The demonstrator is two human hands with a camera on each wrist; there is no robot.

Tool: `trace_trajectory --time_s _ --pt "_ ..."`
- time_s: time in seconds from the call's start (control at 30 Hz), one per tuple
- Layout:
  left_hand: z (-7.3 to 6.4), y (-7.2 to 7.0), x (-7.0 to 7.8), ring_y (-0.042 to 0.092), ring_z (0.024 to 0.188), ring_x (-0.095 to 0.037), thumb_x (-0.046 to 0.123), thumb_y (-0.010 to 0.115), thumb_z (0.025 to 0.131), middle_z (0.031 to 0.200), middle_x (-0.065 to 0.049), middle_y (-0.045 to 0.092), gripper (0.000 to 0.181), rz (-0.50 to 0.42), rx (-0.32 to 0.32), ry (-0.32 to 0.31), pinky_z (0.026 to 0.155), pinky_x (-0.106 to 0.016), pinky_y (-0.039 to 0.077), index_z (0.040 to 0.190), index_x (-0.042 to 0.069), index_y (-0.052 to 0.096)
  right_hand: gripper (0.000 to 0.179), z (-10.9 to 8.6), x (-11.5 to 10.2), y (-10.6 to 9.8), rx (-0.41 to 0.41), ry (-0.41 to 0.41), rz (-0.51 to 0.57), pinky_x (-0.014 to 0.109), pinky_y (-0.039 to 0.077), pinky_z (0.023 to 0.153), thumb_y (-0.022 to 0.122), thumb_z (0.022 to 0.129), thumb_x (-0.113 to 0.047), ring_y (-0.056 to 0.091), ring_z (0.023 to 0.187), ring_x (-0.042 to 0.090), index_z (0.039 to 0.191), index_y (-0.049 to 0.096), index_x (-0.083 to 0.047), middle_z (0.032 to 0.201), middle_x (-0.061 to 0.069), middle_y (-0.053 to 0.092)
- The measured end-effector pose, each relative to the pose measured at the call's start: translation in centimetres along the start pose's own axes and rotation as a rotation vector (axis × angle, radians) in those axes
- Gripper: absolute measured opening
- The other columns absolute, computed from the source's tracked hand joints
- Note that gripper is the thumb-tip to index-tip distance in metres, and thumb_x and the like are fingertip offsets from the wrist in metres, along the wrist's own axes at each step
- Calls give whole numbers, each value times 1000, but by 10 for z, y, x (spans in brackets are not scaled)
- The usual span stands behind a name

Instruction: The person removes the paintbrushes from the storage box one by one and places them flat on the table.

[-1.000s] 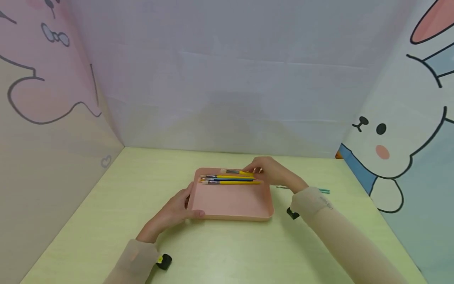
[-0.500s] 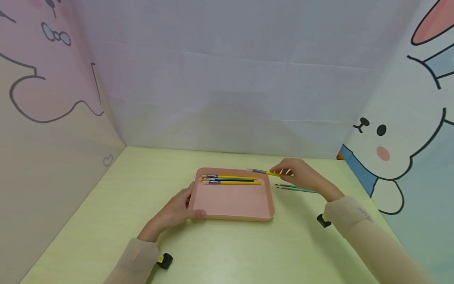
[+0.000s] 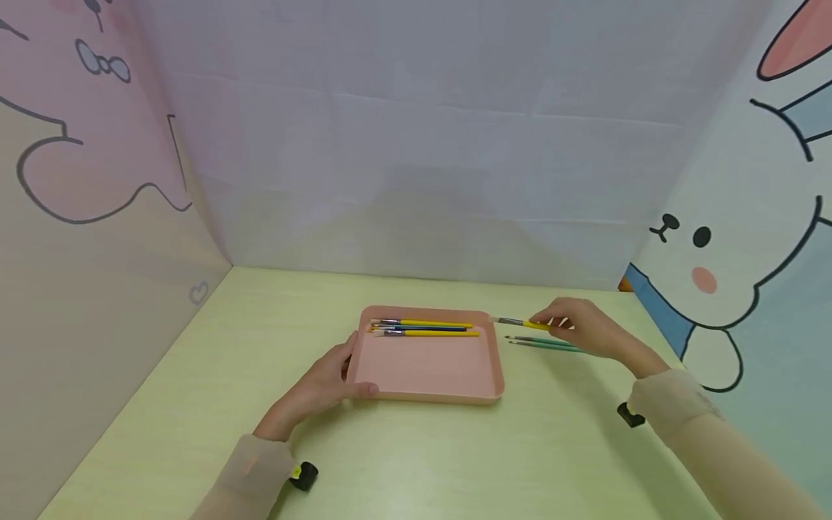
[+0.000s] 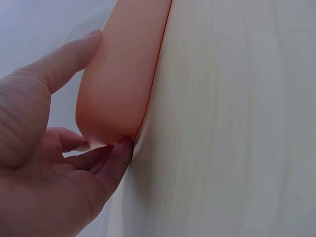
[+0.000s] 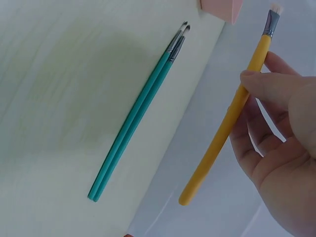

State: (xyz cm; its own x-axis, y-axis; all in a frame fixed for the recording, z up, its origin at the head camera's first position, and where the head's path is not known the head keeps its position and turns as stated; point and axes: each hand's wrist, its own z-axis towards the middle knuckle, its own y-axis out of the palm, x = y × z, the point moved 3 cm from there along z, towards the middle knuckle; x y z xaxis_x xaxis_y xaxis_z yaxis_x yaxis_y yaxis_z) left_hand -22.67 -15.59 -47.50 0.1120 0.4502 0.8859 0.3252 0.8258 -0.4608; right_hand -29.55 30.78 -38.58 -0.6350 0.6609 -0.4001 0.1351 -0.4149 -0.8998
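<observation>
My right hand (image 3: 578, 325) pinches a yellow paintbrush (image 5: 224, 126) between thumb and fingers. Its bristles point left, towards the right side of the pink tray (image 3: 422, 365). Around the tray's near left corner, my left hand (image 3: 328, 372) holds on, with the thumb over the front rim and the fingers at the left side; the left wrist view shows the fingertips (image 4: 123, 148) at the tray's lower edge. Inside the tray, yellow brushes (image 3: 442, 334) and a dark blue one lie side by side along the back. Two teal paintbrushes (image 5: 131, 123) lie together on the table below my right hand.
The pale wooden table (image 3: 422, 462) ends at a plain light wall (image 3: 422, 144) behind. Side walls carry cartoon figures, a rabbit (image 3: 715, 267) on the right. Small black devices (image 3: 304, 475) sit at both wrists.
My right hand has lifted the yellow paintbrush from the tray's back edge and carried it right, over the table beside the teal brushes. My left hand keeps its place on the tray.
</observation>
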Motion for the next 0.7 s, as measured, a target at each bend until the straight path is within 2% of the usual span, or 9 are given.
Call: trace_trajectory --time_s 0.23,0.5,0.7 --pt "-1 -2 -1 58 125 -26 32 90 88 149 -14 50 112 7 4 -1 108 -47 46 172 19 17 35 -16 17 5 -25 26 21 32 61 80 72 93 13 71 96 28 124 77 -3 108 5 75" --pt "-3 -3 0 57 127 -29 31 90 88 152 -16 48 111 -7 2 -5 110 -53 44 172 17 17 33 -27 34 16 -42 37 26 32 61 80 74 92 12 71 94 25 119 79 -5 107 6 75" --pt "-4 -3 0 56 130 -28 34 91 87 156 -16 45 116 -3 14 -36 112 -54 43 172 17 13 33 -30 46 26 -64 50 14 40 61 85 74 92 13 72 101 30 119 79 -5 111 8 76"
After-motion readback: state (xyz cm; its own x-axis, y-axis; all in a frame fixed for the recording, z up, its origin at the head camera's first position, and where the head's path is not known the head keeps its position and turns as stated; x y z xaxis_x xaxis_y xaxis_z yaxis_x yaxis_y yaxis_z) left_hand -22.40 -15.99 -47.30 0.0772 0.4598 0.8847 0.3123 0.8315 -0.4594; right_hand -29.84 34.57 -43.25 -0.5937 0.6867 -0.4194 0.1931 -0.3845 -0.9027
